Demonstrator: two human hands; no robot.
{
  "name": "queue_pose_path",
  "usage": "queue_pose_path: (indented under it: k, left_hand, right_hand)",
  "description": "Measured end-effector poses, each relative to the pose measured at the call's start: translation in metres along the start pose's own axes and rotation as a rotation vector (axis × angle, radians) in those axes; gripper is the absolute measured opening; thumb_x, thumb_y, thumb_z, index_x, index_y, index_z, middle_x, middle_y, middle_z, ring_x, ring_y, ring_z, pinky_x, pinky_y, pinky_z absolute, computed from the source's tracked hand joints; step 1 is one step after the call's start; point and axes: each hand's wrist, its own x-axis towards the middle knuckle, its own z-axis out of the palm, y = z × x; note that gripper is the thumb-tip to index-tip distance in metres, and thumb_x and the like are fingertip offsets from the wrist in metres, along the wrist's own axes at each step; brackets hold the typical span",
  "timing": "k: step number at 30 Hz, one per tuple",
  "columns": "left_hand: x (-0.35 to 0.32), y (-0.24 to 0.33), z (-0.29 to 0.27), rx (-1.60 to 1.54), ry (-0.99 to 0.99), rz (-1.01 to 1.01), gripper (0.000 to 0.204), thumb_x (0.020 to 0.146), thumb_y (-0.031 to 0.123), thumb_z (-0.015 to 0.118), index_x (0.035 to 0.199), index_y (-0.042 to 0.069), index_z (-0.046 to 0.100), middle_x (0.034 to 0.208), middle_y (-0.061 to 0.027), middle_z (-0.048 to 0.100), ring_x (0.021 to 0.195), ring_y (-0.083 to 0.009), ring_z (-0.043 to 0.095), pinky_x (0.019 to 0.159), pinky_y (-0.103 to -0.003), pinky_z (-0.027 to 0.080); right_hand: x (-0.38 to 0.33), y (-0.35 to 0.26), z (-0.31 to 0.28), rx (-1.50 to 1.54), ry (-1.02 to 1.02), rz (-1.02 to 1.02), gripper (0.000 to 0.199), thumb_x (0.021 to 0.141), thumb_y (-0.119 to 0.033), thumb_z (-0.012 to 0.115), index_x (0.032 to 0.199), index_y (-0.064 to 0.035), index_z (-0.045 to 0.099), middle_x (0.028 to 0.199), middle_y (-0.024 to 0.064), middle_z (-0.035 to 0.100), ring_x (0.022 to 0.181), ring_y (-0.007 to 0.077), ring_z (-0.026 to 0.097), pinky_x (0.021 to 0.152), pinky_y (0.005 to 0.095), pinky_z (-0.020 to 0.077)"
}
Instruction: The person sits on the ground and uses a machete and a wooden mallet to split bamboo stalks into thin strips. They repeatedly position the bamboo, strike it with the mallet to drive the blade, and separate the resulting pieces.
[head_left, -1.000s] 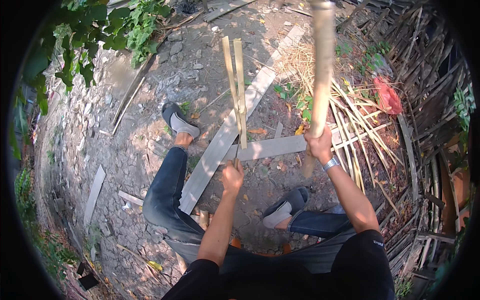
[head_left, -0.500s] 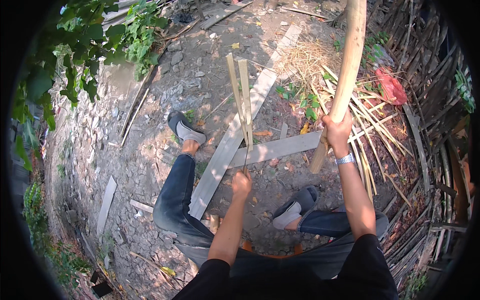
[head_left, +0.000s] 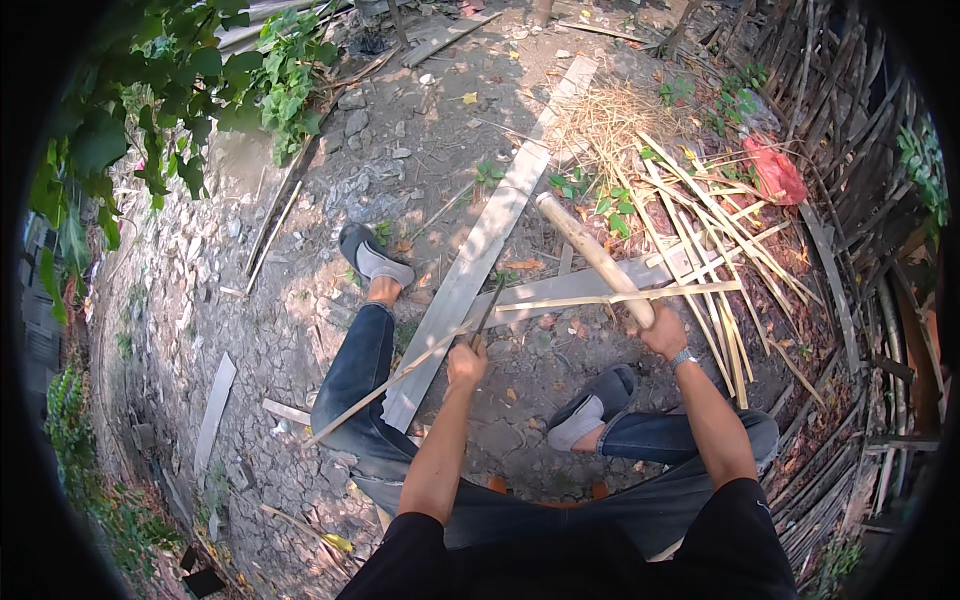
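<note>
My left hand [head_left: 467, 362] is closed round the handle of a knife, its narrow dark blade [head_left: 490, 303] pointing away from me. Thick and pale, a wooden club [head_left: 590, 248] slants far-left from my closed right hand [head_left: 663, 333], which grips its near end. One thin wooden strip [head_left: 385, 388] runs from beside the blade down-left to my left knee. Another strip [head_left: 560, 301] extends rightward from near the blade, crossing the club just beyond my right hand; whether that hand touches it I cannot tell.
Two flat grey boards [head_left: 450, 285] [head_left: 540, 292] lie on cracked earth between my feet. Right of them is a loose pile of pale strips [head_left: 715, 230], with straw [head_left: 610, 115] and a red plastic scrap [head_left: 775, 168] near it. Stacked sticks [head_left: 850, 200] line the right; leafy vines [head_left: 285, 75] hang far left.
The club has swung down from upright to low over the boards. Two strips that stood upright together at the blade have separated, one falling left and one right.
</note>
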Motion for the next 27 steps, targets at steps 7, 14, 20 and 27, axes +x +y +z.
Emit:
queue_pose_path:
  k: [7, 14, 20, 27]
  left_hand:
    - [-0.018, -0.026, -0.028, -0.268, 0.056, 0.135, 0.047, 0.091, 0.041, 0.071, 0.097, -0.005, 0.073, 0.088, -0.0284, 0.073, 0.092, -0.0441, 0.072, 0.084, -0.050, 0.055]
    - [-0.133, -0.015, -0.083, -0.630, -0.204, -0.064, 0.040, 0.096, 0.037, 0.072, 0.085, 0.000, 0.065, 0.060, -0.0040, 0.056, 0.050, -0.0154, 0.056, 0.049, -0.033, 0.044]
    - [-0.170, -0.032, -0.069, -0.793, -0.312, -0.159, 0.030, 0.100, 0.028, 0.069, 0.092, 0.001, 0.062, 0.059, 0.0022, 0.050, 0.046, -0.0087, 0.047, 0.043, -0.028, 0.035]
    - [-0.158, -0.041, -0.046, -0.608, -0.377, -0.180, 0.037, 0.096, 0.034, 0.071, 0.095, -0.003, 0.066, 0.064, -0.0038, 0.058, 0.055, -0.0139, 0.057, 0.052, -0.034, 0.045]
  right_hand:
    - [0.029, 0.064, -0.036, -0.092, 0.154, 0.273, 0.069, 0.073, -0.025, 0.085, 0.133, -0.0016, 0.060, 0.117, 0.0259, 0.072, 0.110, 0.0418, 0.070, 0.096, 0.0488, 0.0558]
    - [0.006, 0.073, 0.005, -0.608, -0.704, 0.007, 0.048, 0.081, -0.044, 0.081, 0.113, -0.0088, 0.079, 0.126, 0.0180, 0.071, 0.112, 0.0341, 0.070, 0.097, 0.0433, 0.0544]
    - [-0.006, -0.001, 0.061, -0.100, -0.181, -0.419, 0.045, 0.083, -0.042, 0.077, 0.106, -0.0027, 0.075, 0.093, 0.0258, 0.073, 0.088, 0.0323, 0.074, 0.081, 0.0412, 0.0570]
    - [0.060, -0.057, 0.124, 0.915, -0.547, 0.454, 0.040, 0.096, -0.031, 0.068, 0.127, -0.0068, 0.066, 0.119, 0.0188, 0.066, 0.096, 0.0307, 0.071, 0.079, 0.0441, 0.0606]
